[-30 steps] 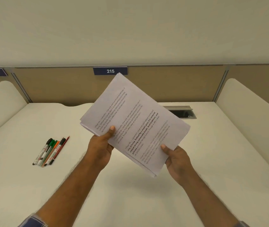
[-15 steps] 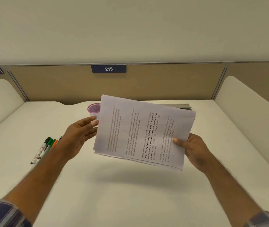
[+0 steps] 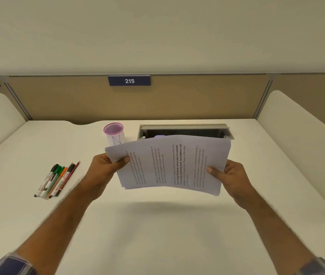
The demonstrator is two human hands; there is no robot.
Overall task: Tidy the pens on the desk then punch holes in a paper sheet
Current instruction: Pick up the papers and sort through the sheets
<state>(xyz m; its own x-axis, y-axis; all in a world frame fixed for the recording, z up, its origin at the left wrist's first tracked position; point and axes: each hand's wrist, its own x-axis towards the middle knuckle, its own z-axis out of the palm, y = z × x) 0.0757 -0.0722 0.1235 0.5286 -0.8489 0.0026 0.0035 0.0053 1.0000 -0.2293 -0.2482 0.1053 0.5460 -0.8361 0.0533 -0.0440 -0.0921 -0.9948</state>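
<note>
1. Both of my hands hold the paper stack (image 3: 169,165) above the desk (image 3: 157,235), its long axis running left to right: left hand (image 3: 102,171) pinching the left short edge, right hand (image 3: 235,175) the right.
2. Five or so pens (image 3: 55,180) lie bundled well to my left, points toward the pink cup (image 3: 114,133) behind.
3. My left hand is nearer them; I judge it should let go first.

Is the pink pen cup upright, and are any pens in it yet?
Upright and empty as far as visible: the pen cup shows an open rim with nothing sticking out. The pens lie on the desk.
</note>
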